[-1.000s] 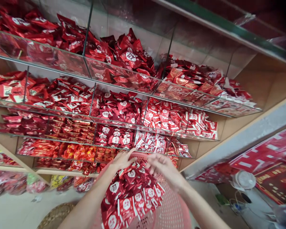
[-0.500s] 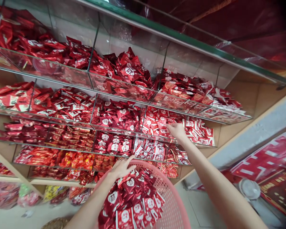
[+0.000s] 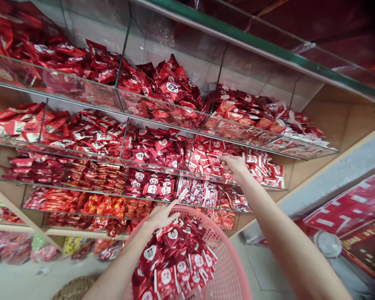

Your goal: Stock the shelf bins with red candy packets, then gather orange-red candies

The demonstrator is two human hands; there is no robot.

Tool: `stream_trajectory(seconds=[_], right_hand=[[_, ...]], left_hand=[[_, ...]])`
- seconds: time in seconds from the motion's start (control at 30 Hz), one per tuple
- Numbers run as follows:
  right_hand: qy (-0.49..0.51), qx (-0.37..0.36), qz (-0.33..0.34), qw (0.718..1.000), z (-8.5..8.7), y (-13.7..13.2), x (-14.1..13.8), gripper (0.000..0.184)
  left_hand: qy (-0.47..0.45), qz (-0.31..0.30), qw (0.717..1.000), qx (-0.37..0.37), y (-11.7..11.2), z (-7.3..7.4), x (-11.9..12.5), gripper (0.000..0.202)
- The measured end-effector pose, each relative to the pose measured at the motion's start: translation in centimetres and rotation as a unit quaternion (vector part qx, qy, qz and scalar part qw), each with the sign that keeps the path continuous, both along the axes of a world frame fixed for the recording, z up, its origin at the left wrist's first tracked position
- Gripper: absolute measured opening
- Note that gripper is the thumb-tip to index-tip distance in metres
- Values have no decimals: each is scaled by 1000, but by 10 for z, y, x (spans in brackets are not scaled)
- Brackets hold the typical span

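My left hand (image 3: 161, 215) rests on the far rim of a pink plastic basket (image 3: 229, 266), fingers curled over the edge. Dark red sweet packets (image 3: 171, 258) with white round labels fill the basket. My right hand (image 3: 235, 166) reaches up into a glass shelf compartment of red and white packets (image 3: 212, 160), with its fingers closed among them. What the fingers hold is hidden in the pile.
Tiered glass shelves (image 3: 162, 121) with dividers hold many heaps of red packets. A wooden frame (image 3: 328, 158) runs along the right. A woven basket (image 3: 71, 288) sits on the floor at lower left. A white fan (image 3: 326, 246) and red boxes (image 3: 356, 208) stand at the right.
My right hand left the basket and rose to the shelf compartment of red and white packets, where it now grips among them. My left hand stayed on the basket rim.
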State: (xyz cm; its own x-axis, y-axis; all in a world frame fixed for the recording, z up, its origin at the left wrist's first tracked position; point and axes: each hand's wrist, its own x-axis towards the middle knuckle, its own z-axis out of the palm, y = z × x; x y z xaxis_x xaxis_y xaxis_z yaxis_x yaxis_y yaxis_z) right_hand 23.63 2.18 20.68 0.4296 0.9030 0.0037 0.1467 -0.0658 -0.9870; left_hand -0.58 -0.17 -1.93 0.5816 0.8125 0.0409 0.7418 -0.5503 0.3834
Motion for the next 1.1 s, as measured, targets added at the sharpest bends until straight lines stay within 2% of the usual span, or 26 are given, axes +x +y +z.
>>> stream_trajectory(seconds=[0.13, 0.27, 0.4, 0.5, 0.57, 0.63, 0.8, 0.93, 1.0, 1.1], right_hand=[[124, -30, 80, 989, 15, -10, 2, 15], [206, -52, 121, 970, 23, -20, 4, 16], [266, -48, 144, 952, 23, -37, 1, 16], [344, -14, 184, 920, 13, -62, -9, 20], [373, -21, 210, 904, -2, -84, -20, 21], [374, -57, 225, 898, -25, -108, -34, 21], [358, -168, 243, 886, -105, -164, -78, 23], [357, -247, 202, 878, -162, -195, -103, 32], [351, -274, 168, 880, -180, -205, -107, 34], [348, -284, 108, 887, -199, -215, -106, 38]], left_hand=[[-6, -1, 1000, 14, 1, -3, 1, 57], [-9, -9, 1000, 22, 2, -5, 1, 56], [-14, -6, 1000, 14, 2, -5, 1, 57], [-11, 2, 1000, 6, 1, -3, 2, 57], [-7, 7, 1000, -3, 0, -2, 3, 58], [-6, 10, 1000, -9, -1, 0, 3, 59], [-3, 0, 1000, -6, -1, 1, 3, 57], [-7, 2, 1000, -4, -1, 1, 3, 57], [-7, -4, 1000, 0, -1, 1, 3, 57], [-6, -5, 1000, -3, -1, 2, 2, 58]])
